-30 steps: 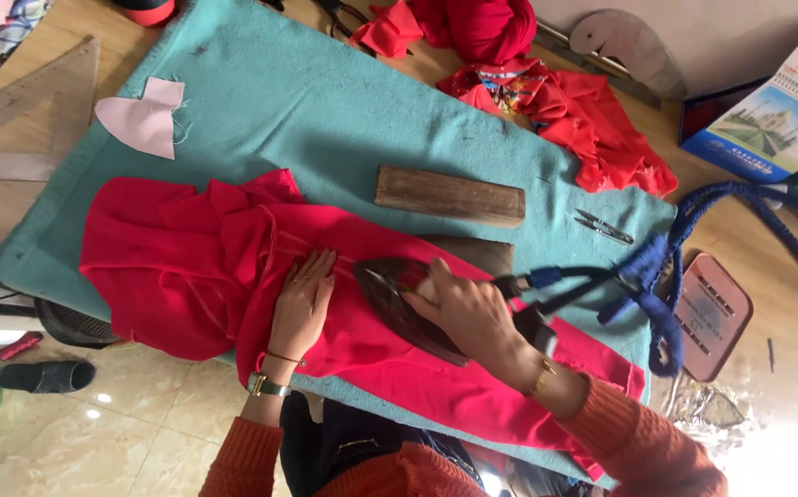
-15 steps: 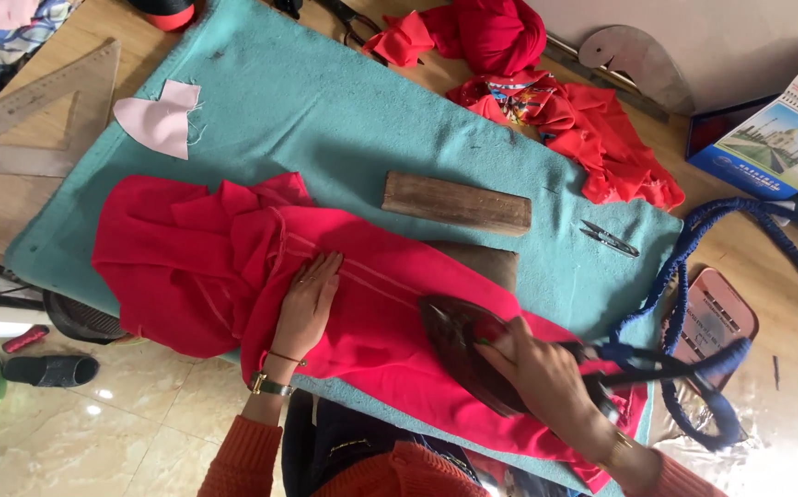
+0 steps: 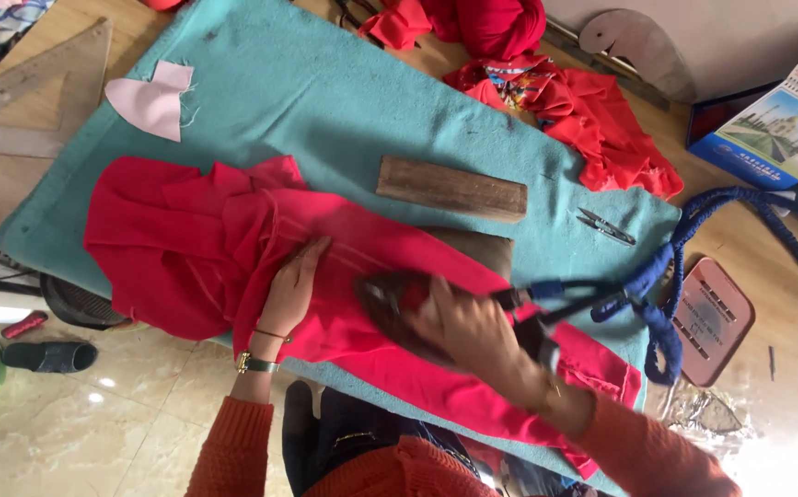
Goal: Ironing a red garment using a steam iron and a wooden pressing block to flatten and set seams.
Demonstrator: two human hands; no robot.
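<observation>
A red garment [image 3: 187, 244] lies spread on a teal cloth pad [image 3: 325, 101] over the table. My left hand [image 3: 293, 285] rests flat on the red fabric, fingers together, pressing it down. My right hand [image 3: 473, 327] grips the handle of a dark clothes iron [image 3: 390, 299] that sits on the garment just right of my left hand. The iron's blue braided cord [image 3: 666, 276] trails off to the right. The iron is blurred by motion.
A wooden block [image 3: 451, 188] and small thread snips [image 3: 606, 225] lie on the pad beyond the garment. More red fabric [image 3: 592, 110] is heaped at the back. A clear triangle ruler [image 3: 35, 92], a pink cloth piece [image 3: 150, 99], and a desk calendar [image 3: 776, 120] lie around.
The iron and my right hand slid right along the garment, then came back left toward my left hand. My left hand stayed pressed on the fabric.
</observation>
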